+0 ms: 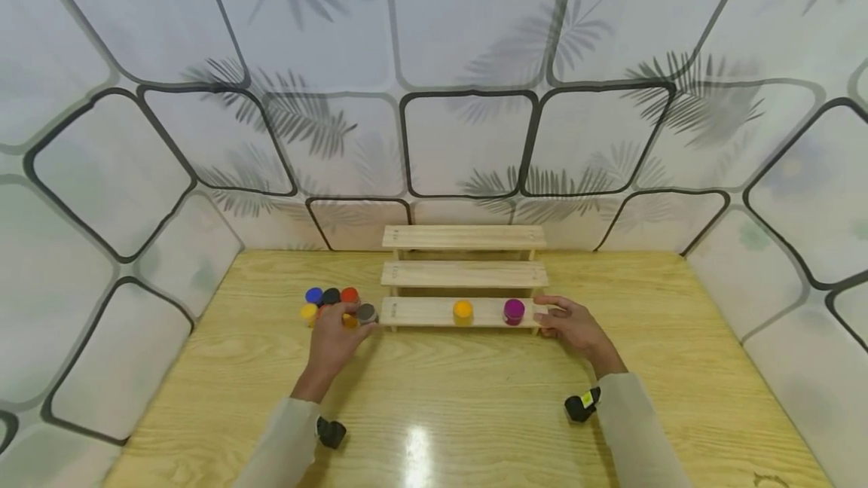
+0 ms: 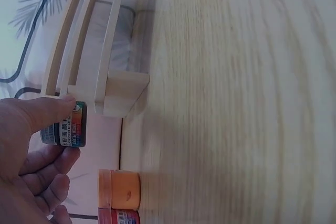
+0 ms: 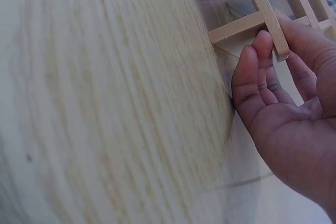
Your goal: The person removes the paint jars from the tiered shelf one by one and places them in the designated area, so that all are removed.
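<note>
My left hand (image 1: 332,345) pinches a small paint jar (image 1: 366,313) with a dark grey lid between thumb and fingers. In the left wrist view this labelled jar (image 2: 72,125) is held up off the table, near the left end of the stand. The three-step wooden stand (image 1: 420,311) carries a yellow-orange paint jar (image 1: 463,313) and a purple paint jar (image 1: 514,312) on its lowest step. My right hand (image 1: 576,328) grips the right end of that step, its fingers (image 3: 247,74) curled under the board.
Several paint jars cluster left of the stand, among them a blue one (image 1: 314,295), a black one (image 1: 331,296), a red one (image 1: 349,295) and a yellow one (image 1: 309,312). Patterned fabric walls (image 1: 468,145) enclose the wooden table (image 1: 461,390) at the back and sides.
</note>
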`<state>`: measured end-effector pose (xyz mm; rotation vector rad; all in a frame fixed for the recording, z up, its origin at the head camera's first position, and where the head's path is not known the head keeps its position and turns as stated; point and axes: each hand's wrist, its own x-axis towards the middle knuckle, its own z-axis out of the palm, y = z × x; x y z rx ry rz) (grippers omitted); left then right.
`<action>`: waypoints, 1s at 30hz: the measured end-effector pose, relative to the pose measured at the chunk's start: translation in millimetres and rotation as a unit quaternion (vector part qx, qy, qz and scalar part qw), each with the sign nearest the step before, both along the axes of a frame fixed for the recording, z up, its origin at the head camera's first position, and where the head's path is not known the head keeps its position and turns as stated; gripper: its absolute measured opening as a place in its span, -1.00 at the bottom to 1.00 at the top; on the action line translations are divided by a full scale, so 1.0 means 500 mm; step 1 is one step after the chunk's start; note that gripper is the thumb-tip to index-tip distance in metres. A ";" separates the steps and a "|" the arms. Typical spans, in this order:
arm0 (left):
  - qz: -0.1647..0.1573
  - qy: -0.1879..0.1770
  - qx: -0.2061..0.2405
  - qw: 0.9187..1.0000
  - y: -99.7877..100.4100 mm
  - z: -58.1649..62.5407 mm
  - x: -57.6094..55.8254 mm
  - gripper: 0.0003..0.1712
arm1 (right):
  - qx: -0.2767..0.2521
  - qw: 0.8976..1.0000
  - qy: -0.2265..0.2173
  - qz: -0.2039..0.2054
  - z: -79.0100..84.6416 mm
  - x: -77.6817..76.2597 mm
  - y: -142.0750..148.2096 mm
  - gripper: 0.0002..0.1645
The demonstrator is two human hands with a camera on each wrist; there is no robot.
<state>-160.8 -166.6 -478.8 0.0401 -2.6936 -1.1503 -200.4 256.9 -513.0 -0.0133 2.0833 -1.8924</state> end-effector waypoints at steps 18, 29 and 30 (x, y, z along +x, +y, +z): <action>0.018 -0.011 -0.070 0.997 -0.053 -0.007 0.008 -0.60 | 0.005 1.000 0.000 0.008 0.002 0.002 -0.002 -0.45; 0.048 -0.072 -0.087 0.992 -0.083 -0.018 0.011 -0.49 | 0.023 1.000 -0.006 0.004 0.000 -0.002 0.000 -0.37; 0.050 -0.074 -0.089 0.992 -0.084 -0.018 0.011 -0.50 | 0.024 1.000 -0.007 0.002 -0.001 -0.003 -0.001 -0.37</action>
